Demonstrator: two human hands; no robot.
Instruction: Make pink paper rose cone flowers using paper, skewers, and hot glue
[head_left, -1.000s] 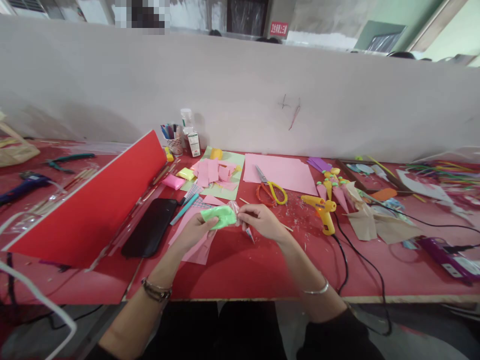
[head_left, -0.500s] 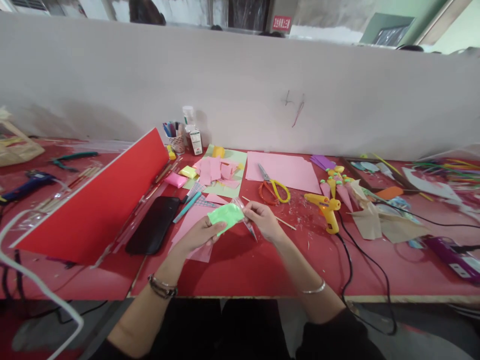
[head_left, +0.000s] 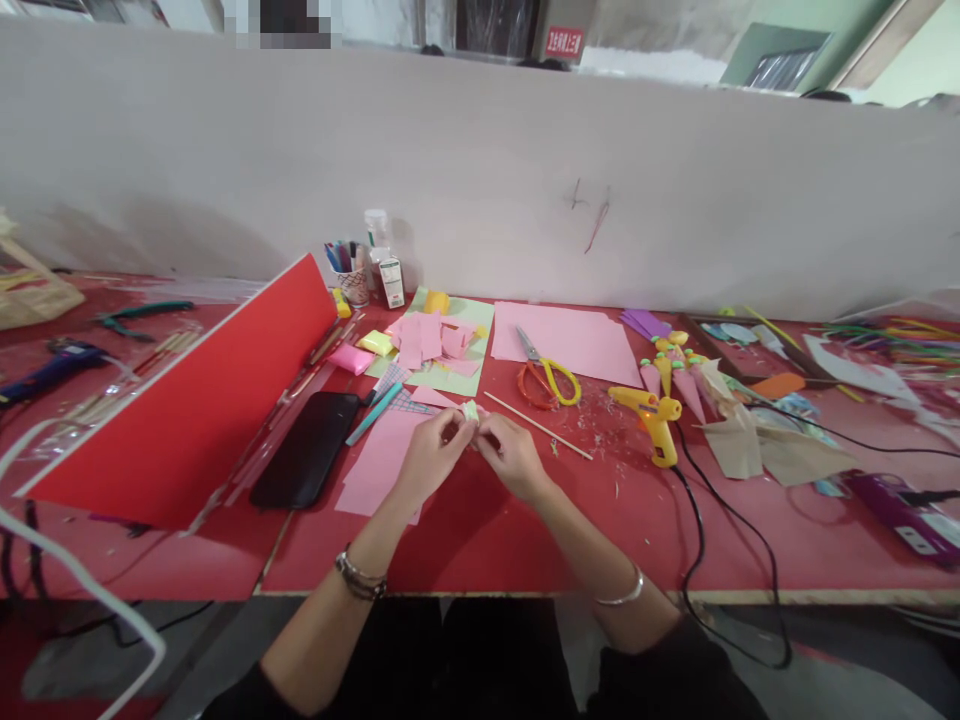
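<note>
Both hands meet over the red table, fingertips close together around a small packet [head_left: 470, 411]. Only its pale green top shows; the rest is hidden by the fingers. My left hand [head_left: 436, 450] pinches it between thumb and forefinger from the left. From the right, my right hand [head_left: 514, 455] does the same with bent fingers. Below and left of my left hand lies a pink paper sheet [head_left: 375, 470]. A thin wooden stick [head_left: 536, 425] rests just beyond my right hand, and scissors [head_left: 551, 375] with red and yellow handles lie behind the stick.
To the left are a black phone [head_left: 306, 450] and a tilted red board [head_left: 202, 410]. Pink and yellow packets [head_left: 352, 359] lie near cut pink paper strips [head_left: 427, 340]. A yellow glue gun [head_left: 652, 420] with a black cable [head_left: 701, 540] stands right, beside pink cones [head_left: 686, 390].
The bright green packet has turned, so its broad face no longer shows. My left hand has moved right and up its edge, and both hands now pinch it close together.
</note>
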